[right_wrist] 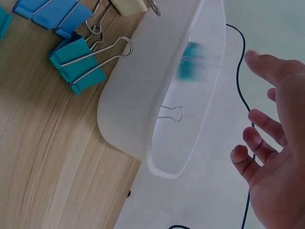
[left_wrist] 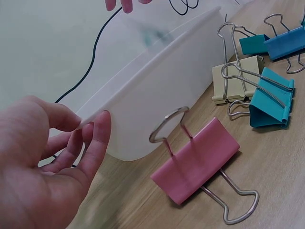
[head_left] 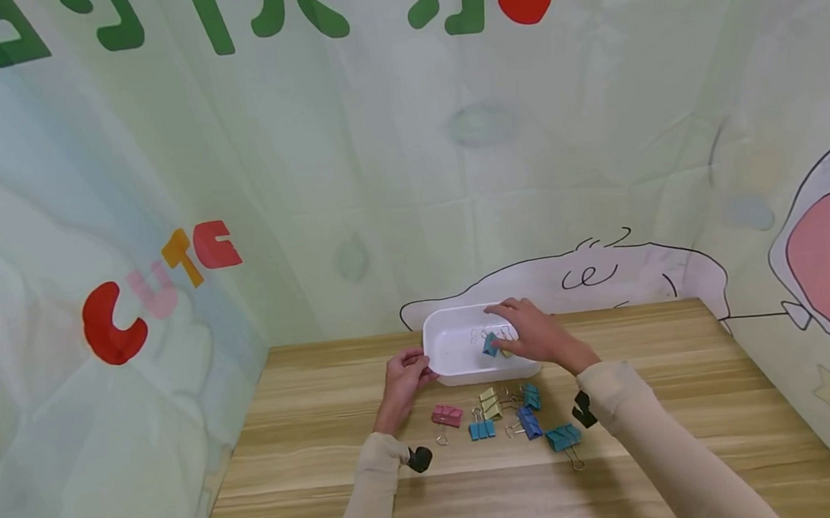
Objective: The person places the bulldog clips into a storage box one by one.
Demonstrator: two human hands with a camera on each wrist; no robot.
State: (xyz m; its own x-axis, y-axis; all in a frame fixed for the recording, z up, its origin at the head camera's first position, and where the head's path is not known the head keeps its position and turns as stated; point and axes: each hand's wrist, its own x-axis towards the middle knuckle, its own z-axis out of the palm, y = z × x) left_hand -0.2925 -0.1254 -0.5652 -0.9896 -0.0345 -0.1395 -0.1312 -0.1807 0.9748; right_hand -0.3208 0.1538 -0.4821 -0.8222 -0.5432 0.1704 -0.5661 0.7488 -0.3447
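Note:
A white plastic box (head_left: pixel 445 354) stands towards the back of the table. My left hand (left_wrist: pixel 57 157) pinches its rim between thumb and fingers at the left end. Above the right side of the box is my right hand (head_left: pixel 534 332), fingers spread and loosely bent, holding nothing in the right wrist view. A teal binder clip (right_wrist: pixel 190 61) shows blurred inside the box, apart from that hand. Another clip's wire handle (right_wrist: pixel 172 114) shows inside, its body hidden by the wall. Nearest my left hand on the table lies a pink binder clip (left_wrist: pixel 198 162).
In front of the box lie a cream binder clip (head_left: pixel 490 403), a light-blue one (head_left: pixel 482 430), a dark-blue one (head_left: pixel 529 423) and teal ones, including a teal clip (head_left: pixel 564 438) near the right forearm. A printed curtain (head_left: pixel 355 215) hangs behind the wooden table (head_left: pixel 306 456).

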